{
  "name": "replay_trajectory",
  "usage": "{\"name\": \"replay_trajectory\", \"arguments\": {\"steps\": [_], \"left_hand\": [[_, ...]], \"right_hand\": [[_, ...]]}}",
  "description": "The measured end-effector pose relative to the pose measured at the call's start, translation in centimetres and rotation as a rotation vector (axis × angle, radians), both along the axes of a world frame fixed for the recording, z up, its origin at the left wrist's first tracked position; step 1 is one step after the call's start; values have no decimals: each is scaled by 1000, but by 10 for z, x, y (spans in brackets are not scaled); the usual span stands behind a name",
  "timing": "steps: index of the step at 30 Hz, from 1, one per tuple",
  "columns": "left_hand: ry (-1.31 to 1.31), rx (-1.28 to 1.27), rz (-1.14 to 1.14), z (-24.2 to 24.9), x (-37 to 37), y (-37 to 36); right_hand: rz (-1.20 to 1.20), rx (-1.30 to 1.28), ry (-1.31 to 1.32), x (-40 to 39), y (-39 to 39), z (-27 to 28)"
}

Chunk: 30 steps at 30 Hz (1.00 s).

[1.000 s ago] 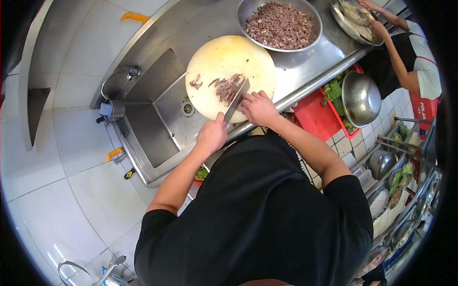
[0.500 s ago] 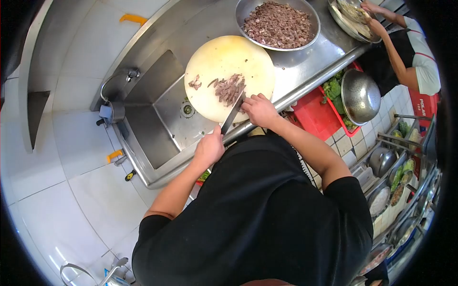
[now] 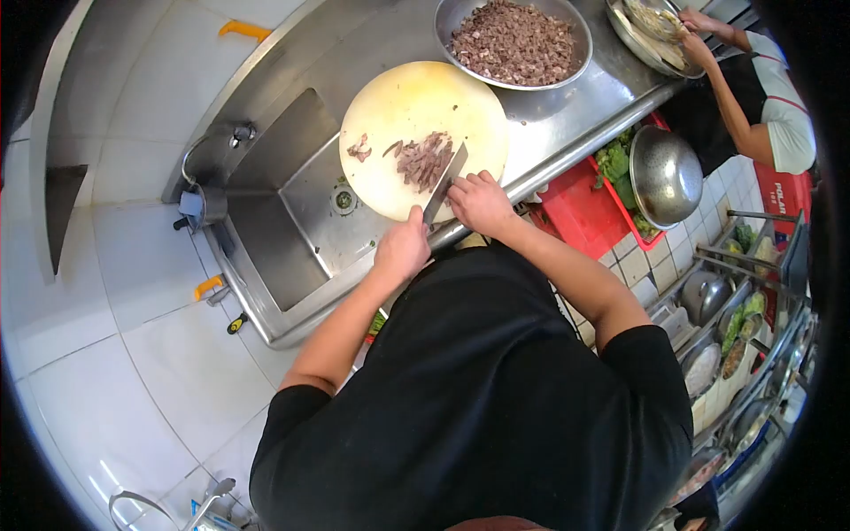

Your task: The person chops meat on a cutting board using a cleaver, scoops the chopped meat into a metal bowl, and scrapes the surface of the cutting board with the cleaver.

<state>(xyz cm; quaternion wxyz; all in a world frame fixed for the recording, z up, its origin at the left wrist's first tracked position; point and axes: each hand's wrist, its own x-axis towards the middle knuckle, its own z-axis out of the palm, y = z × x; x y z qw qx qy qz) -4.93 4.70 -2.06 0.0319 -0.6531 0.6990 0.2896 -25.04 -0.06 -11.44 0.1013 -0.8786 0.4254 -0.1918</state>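
Note:
My left hand (image 3: 403, 250) is closed around the handle of a knife (image 3: 445, 183), whose blade points away from me over a round cutting board (image 3: 381, 97). Beside the blade, on its right, my right hand (image 3: 481, 204) rests at the board's near edge with its fingers curled; anything under them is hidden. Strips of brownish meat (image 3: 425, 161) lie in a pile just left of the blade. A smaller scrap of meat (image 3: 359, 148) sits apart, further left on the board.
Behind the board stands a steel bowl (image 3: 582, 44) of chopped meat. The sink (image 3: 297, 190) opens to the left. At the right are a red crate (image 3: 580, 212) with greens and a colander (image 3: 666, 177). A co-worker's hands (image 3: 695, 31) are over another bowl at top right.
My left hand has moved forward and to the right with the knife. More of the blade now shows past my right fingers, which stay almost in place.

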Motion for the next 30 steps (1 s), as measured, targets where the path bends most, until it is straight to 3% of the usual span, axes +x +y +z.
{"name": "replay_trajectory", "arguments": {"steps": [4, 6, 11, 15, 17, 21, 27, 30], "left_hand": [[-18, 110, -6, 32, 16, 19], [-4, 113, 56, -3, 14, 24], [102, 0, 26, -14, 5, -8], [140, 32, 76, 15, 21, -5], [236, 39, 52, 6, 30, 2], [232, 120, 3, -11, 36, 0], [243, 42, -37, -33, 43, -1], [255, 40, -50, -31, 47, -1]], "right_hand": [[-20, -16, -13, -2, 3, -4], [-35, -13, -23, -1, 6, -6], [-7, -10, -115, -2, 2, 7], [-4, -55, -397, 4, -19, 81], [-24, -124, -498, 27, -49, 100], [94, 173, -167, 89, -107, 72], [290, 278, 181, 175, -137, 35], [256, 224, 297, 189, -144, 18]]}}
